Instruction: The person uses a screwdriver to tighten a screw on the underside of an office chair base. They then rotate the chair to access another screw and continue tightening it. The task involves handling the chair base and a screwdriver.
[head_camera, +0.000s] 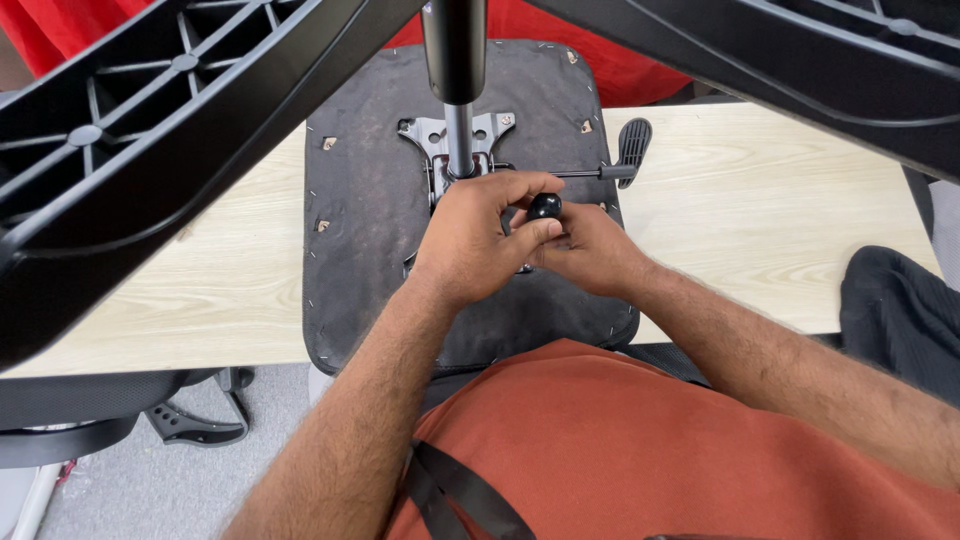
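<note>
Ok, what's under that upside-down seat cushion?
The seat cushion lies on a light wood table, overhanging its near edge. Whatever lies between cushion and tabletop is covered. Both hands work on top.

A glossy, smooth black plastic round knob (545, 206) sits pinched between two bare hands above a matt black fabric-covered chair seat underside (375, 200), its rough cloth fixed with small metal staples. A dull grey metal mounting plate (485, 135) carries a polished steel gas-lift rod (459, 140). Ribbed black moulded plastic base legs (150, 130) show a slight sheen. The pale wood-grain laminate tabletop (760, 200) looks smooth and matt.
</note>
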